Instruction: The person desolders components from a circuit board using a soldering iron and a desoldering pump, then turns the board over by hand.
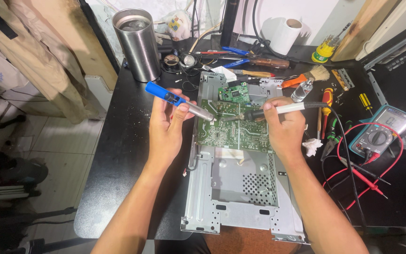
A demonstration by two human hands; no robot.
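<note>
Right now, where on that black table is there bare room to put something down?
The black table is bare left of the metal chassis, between the steel tumbler and the near edge, beside the left hand. Right of the right hand it is crowded: multimeter, red leads, screwdrivers. The back edge is crammed with pliers.

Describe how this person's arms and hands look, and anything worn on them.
Both arms are bare to the bottom edge of the picture: no sleeves, gloves or watch show. The left hand and right hand are bare too, with no rings visible on the fingers and short nails.
</note>
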